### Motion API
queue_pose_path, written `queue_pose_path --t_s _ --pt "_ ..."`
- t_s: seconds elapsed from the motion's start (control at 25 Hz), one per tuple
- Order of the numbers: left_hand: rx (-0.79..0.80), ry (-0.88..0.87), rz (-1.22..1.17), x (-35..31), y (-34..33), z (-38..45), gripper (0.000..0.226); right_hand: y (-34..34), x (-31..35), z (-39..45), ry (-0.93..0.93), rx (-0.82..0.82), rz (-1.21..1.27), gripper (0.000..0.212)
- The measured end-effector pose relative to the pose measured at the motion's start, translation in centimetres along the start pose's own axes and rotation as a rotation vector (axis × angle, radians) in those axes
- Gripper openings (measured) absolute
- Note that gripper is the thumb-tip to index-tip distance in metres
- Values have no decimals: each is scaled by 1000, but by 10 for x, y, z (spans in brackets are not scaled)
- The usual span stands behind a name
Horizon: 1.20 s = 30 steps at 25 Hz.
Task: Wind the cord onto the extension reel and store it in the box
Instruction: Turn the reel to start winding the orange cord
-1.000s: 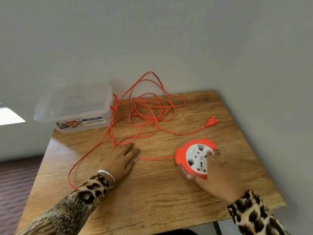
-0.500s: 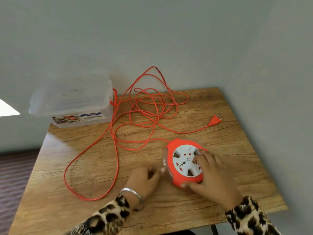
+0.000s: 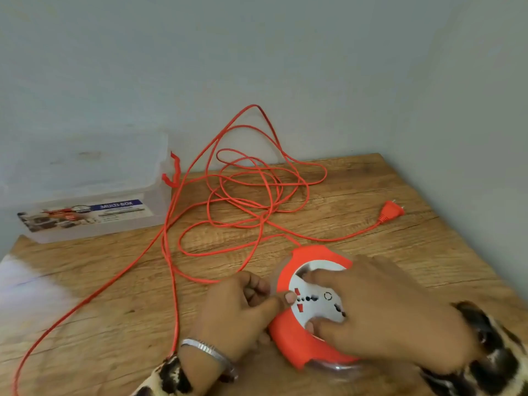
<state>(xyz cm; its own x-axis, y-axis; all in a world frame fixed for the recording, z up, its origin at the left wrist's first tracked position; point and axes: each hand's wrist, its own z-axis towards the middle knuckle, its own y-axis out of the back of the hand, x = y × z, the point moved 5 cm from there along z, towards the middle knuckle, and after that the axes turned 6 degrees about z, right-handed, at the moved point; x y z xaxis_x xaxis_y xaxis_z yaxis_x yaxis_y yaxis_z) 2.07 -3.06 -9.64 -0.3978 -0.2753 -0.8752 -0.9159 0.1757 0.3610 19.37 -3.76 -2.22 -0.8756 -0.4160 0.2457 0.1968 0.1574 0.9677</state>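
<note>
An orange extension reel [image 3: 297, 342] with a white socket face lies near the front of the wooden table [image 3: 400, 241]. My right hand [image 3: 391, 312] rests on top of it, fingers spread over the white face. My left hand [image 3: 237, 312] is curled against the reel's left edge, thumb touching the rim. The long orange cord [image 3: 257, 195] lies loose in tangled loops across the table and up the wall, ending in an orange plug [image 3: 391, 210] at the right. A clear plastic box [image 3: 85, 195] with a lid stands at the back left.
Grey walls meet in a corner behind and to the right of the table. One cord loop trails toward the table's front left edge [image 3: 17, 367]. The box carries a printed label.
My left hand moved from the cord at mid-table to the reel's left side. The reel has come closer and sits under both hands. The cord loops have shifted on the table.
</note>
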Motion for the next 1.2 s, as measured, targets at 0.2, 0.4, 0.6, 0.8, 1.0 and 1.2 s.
queue_pose_path --t_s 0.2,0.4,0.6,0.8,1.0,1.2 --pt "128 2 -161 -3 3 5 33 4 1 11 44 -94 -32 74" --pt "113 -72 -338 -5 1 -14 31 1 20 5 91 -300 -137 62" --pt "-56 -248 -460 -10 -4 -34 38 -3 22 -11 -148 -551 51 67" --pt "-96 -448 -461 -10 -3 -45 36 -16 17 -24 -298 -465 400 83" --pt "-206 -578 -454 -11 1 -49 43 -30 30 -24 -352 -216 1377 24" --pt "-162 -600 -436 -14 14 -44 44 -27 27 -33 -303 -209 1237 20"
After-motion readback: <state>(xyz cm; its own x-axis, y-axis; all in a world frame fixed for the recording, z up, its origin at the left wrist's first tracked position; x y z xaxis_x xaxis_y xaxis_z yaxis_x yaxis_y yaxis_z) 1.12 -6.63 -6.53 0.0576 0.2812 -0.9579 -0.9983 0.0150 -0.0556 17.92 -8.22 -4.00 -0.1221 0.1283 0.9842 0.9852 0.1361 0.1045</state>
